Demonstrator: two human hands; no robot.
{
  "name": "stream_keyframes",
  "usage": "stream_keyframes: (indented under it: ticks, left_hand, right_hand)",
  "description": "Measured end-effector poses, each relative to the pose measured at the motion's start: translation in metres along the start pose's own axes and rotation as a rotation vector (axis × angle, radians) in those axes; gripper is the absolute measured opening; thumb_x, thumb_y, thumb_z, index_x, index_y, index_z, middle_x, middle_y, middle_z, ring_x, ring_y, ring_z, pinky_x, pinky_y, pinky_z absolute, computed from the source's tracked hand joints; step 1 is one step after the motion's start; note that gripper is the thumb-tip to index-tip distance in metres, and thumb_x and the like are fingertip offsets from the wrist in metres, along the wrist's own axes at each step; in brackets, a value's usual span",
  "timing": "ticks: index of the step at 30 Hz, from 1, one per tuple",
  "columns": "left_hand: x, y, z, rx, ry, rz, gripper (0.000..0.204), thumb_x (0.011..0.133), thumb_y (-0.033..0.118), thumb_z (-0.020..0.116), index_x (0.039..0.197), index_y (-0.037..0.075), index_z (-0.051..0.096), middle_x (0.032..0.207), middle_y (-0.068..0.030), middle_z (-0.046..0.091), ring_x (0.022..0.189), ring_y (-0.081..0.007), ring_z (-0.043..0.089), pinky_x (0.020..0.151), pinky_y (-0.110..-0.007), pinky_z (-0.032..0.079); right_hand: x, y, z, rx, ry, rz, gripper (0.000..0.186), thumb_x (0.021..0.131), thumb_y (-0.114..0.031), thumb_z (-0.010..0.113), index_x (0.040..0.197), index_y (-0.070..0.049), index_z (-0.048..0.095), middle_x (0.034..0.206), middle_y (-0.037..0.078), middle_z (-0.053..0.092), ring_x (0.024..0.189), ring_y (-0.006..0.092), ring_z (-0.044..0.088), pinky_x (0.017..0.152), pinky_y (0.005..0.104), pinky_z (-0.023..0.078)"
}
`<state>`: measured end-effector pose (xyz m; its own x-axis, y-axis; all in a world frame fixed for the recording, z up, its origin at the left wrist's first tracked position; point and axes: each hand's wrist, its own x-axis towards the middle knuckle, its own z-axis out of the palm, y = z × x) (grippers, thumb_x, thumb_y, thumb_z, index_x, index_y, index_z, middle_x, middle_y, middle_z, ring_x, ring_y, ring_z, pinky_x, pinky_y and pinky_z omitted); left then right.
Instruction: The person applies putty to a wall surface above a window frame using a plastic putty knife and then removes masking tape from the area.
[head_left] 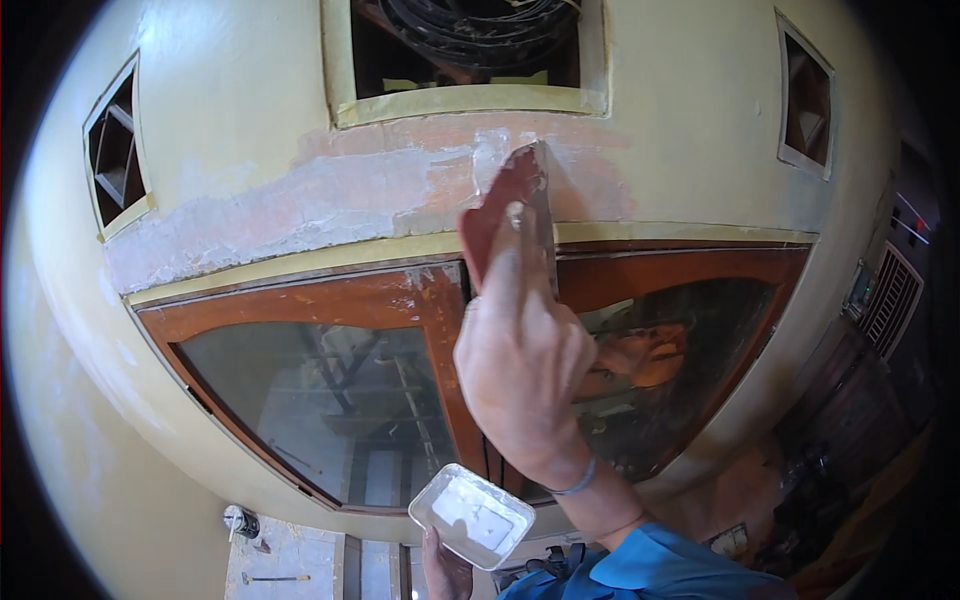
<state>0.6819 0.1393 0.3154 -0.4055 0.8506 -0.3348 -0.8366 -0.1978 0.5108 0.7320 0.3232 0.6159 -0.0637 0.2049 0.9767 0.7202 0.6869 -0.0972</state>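
My right hand (525, 365) is raised in front of the wall, closed around a broad putty knife with a dark red body (490, 225) and a thin metal blade along its right side. Its upper tip is against or very close to the patched wall strip (345, 180), where white filler lies over pinkish plaster. A dab of white sits on the extended finger. Low in the middle, my left hand (447, 572) grips a small rectangular white tub (422, 503) by its near left side. White putty (480, 517) coats the tub's bottom.
Just below the patch are brown wooden window frames (300, 303) with glass panes, edged by masking tape (225, 277). Coiled black cable (480, 40) fills an opening above. Lower left, a hammer (275, 579) and a can (240, 521) rest on a pale surface.
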Motion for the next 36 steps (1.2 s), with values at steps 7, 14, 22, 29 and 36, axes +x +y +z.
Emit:
stream_keyframes:
  ticks: [7,14,22,29,36]
  left_hand:
    - [-0.030,0.019,0.002,0.005,0.263,0.196,0.072,0.110,0.051,0.050,0.162,0.004,0.035,0.164,-0.0122,0.043,0.150,-0.0292,0.042,0.127,-0.048,0.031]
    - [-0.035,0.019,0.005,-0.033,0.267,0.158,0.071,0.110,0.051,0.051,0.162,0.004,0.036,0.163,-0.0126,0.045,0.150,-0.0295,0.043,0.126,-0.047,0.032]
    - [-0.031,0.005,0.015,-0.054,0.183,0.100,0.071,0.109,0.049,0.055,0.160,0.003,0.039,0.158,-0.0114,0.050,0.145,-0.0279,0.047,0.123,-0.045,0.035]
    - [-0.019,0.000,0.017,-0.055,0.146,-0.019,0.072,0.107,0.050,0.058,0.160,0.004,0.039,0.157,-0.0126,0.051,0.145,-0.0288,0.047,0.123,-0.045,0.036]
    - [0.005,-0.011,0.004,-0.047,0.046,-0.017,0.075,0.107,0.053,0.056,0.161,0.004,0.037,0.159,-0.0139,0.048,0.147,-0.0300,0.046,0.123,-0.047,0.036]
  right_hand:
    - [-0.002,-0.057,0.019,-0.067,-0.082,-0.063,0.055,0.092,-0.002,0.063,0.142,0.016,0.049,0.137,0.036,0.063,0.107,0.0455,0.075,0.073,0.0406,0.067]
    - [0.000,-0.033,-0.008,0.162,-0.089,-0.103,0.055,0.092,-0.006,0.067,0.142,0.013,0.054,0.134,0.033,0.067,0.104,0.0397,0.077,0.071,0.0383,0.066]
    - [0.045,0.100,-0.061,-0.042,-0.036,-0.699,0.040,0.083,-0.001,0.073,0.123,-0.003,0.076,0.115,0.014,0.079,0.107,0.0271,0.077,0.085,0.0376,0.062]
    - [0.094,0.114,-0.082,-0.164,-0.118,-0.958,0.035,0.083,-0.008,0.069,0.117,-0.004,0.077,0.115,0.011,0.079,0.105,0.0240,0.077,0.081,0.0356,0.061]
    - [0.098,0.110,-0.070,-0.205,-0.176,-1.040,0.036,0.082,-0.011,0.069,0.116,-0.006,0.077,0.115,0.010,0.078,0.103,0.0236,0.077,0.076,0.0343,0.059]
